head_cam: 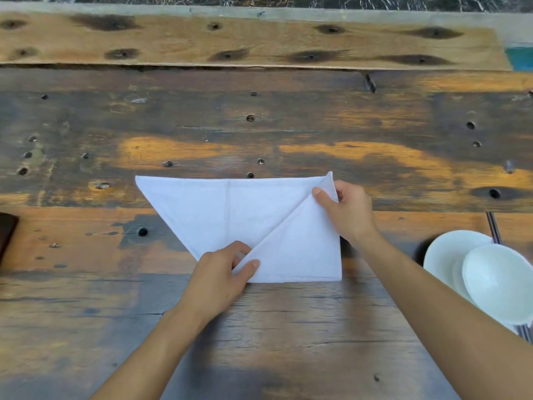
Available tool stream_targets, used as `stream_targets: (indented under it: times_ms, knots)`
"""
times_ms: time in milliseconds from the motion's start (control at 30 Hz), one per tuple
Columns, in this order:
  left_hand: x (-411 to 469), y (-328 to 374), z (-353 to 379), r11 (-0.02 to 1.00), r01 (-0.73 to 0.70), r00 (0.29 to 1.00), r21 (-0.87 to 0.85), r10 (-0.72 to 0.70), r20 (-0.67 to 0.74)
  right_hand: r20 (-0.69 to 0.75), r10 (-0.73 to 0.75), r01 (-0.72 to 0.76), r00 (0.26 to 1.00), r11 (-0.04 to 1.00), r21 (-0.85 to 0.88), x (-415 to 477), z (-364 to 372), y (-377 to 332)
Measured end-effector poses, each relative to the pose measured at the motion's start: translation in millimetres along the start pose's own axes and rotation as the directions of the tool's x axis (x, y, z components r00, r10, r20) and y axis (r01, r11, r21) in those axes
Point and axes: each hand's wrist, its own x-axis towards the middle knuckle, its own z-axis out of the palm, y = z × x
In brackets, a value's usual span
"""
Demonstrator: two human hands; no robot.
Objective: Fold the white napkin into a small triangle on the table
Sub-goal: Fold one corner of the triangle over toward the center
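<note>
Hands work a white napkin [230, 215] on a worn wooden table [288, 116], where the cloth lies as a wide triangle with its right portion folded over toward the near point. Right hand [349, 212] pinches the far right corner of the flap between thumb and fingers; left hand [219, 278] pinches the flap's near tip, close to the napkin's bottom edge (both grips look light, fingertips only). Beyond the left hand, the cloth's other wing stretches flat and untouched. Just past the right forearm sit stacked white bowls [496, 284] and chopsticks [493, 226], apart from the cloth. To finish this fold cleanly, the flap's edge probably wants aligning with the centre crease before being pressed flat, then the left wing folded to match.
</note>
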Motion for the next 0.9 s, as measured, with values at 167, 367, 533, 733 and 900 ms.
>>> stream_targets:
  times_ms: [167, 367, 533, 733, 900]
  knots:
    - [2, 1, 2, 1.0, -0.008, 1.0, 0.004, 0.008, -0.015, -0.019, -0.015, 0.011, 1.0, 0.985, -0.172, 14, 4, -5]
    - [-5, 0, -1, 1.0, 0.024, 0.996, 0.012, -0.023, -0.091, -0.067, -0.012, -0.001, 0.998, 0.982, -0.189, 13, 2, 0]
    - [-22, -7, -3, 0.996, 0.075, 0.996, -0.039, -0.077, -0.05, -0.025, 0.031, -0.034, 0.999, 0.991, -0.128, 16, 0, 0]
    - [-37, -10, -1, 0.987, 0.139, 0.989, -0.078, -0.142, -0.046, 0.12, 0.169, -0.178, 0.978, 0.982, 0.066, 19, -10, 0]
    - [-45, -11, 3, 0.987, 0.136, 0.983, -0.083, -0.145, -0.116, 0.017, 0.12, -0.117, 0.993, 0.984, -0.138, 16, -15, 4]
